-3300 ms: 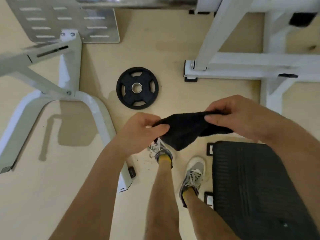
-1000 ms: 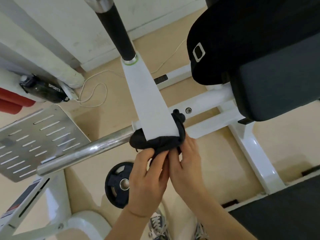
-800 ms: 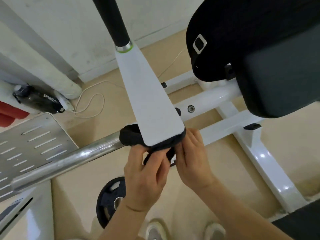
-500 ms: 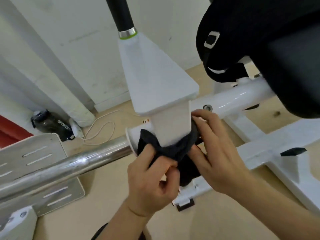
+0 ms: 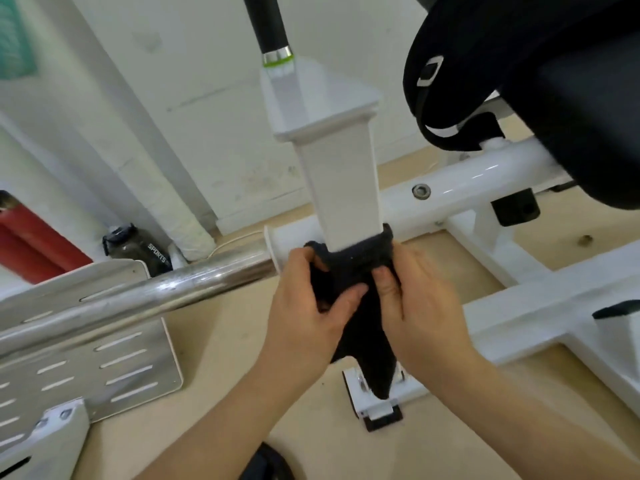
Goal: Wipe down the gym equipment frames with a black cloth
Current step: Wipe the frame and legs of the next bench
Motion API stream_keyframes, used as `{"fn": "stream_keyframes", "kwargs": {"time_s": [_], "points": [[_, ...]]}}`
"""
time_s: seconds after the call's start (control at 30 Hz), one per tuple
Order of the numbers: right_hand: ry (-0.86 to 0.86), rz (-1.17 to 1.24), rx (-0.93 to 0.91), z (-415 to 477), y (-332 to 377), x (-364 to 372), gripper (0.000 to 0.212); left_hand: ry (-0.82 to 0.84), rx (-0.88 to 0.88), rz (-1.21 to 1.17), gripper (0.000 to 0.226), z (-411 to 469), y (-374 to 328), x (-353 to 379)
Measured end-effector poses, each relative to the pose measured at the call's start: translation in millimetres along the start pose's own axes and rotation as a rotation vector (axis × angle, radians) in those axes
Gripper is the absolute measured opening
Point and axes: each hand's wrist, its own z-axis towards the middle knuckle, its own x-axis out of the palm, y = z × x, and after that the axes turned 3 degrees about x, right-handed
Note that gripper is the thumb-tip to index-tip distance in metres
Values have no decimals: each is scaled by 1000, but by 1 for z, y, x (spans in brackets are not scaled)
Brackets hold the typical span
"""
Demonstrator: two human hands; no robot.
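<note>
A black cloth (image 5: pixel 353 268) is wrapped around the lower end of a white square frame post (image 5: pixel 341 188), and its loose end hangs down between my wrists. My left hand (image 5: pixel 311 306) grips the cloth on the left side of the post. My right hand (image 5: pixel 415 303) grips it on the right side, fingers curled into the fabric. The post widens into a white plate topped by a black handle with a chrome and green ring (image 5: pixel 277 58). Behind the cloth runs a white round frame tube (image 5: pixel 467 181).
A chrome bar (image 5: pixel 131 292) sticks out to the left over a slotted metal footplate (image 5: pixel 86 368). A black padded seat (image 5: pixel 554 84) hangs at upper right. White base beams (image 5: pixel 554 306) cross the tan floor on the right. A dark sports bottle (image 5: pixel 142 249) lies by the wall.
From holding the cloth loose above my feet, both hands wrapped it around the white post and slid it down toward the round tube. The view has tilted up toward the wall.
</note>
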Motion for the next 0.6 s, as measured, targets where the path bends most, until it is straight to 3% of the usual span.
{"fn": "stream_keyframes", "kwargs": {"time_s": [0.1, 0.13, 0.17, 0.23, 0.3, 0.37, 0.47, 0.6], "points": [[58, -57, 75, 2, -1, -20, 8, 49, -44, 96, 27, -7, 10, 4], [41, 5, 86, 6, 5, -29, 6, 28, -33, 98, 23, -9, 6, 1], [-28, 75, 57, 10, 15, -37, 17, -8, 0, 81, 19, -8, -2, -5], [-235, 126, -181, 22, 42, -50, 22, -109, 131, -18, 25, 4, -25, -21], [-370, -57, -483, 33, 63, -45, 20, -202, 246, -81, 34, 25, -40, -35], [-400, -266, -675, 40, 62, -28, 21, -240, 280, -9, 27, 45, -42, -38], [-271, -550, -799, 21, 27, -8, 28, -230, 342, 297, 29, 46, -28, -36], [-36, -693, -813, -9, 2, 1, 27, 86, 390, 665, 31, 13, 9, -33]]}}
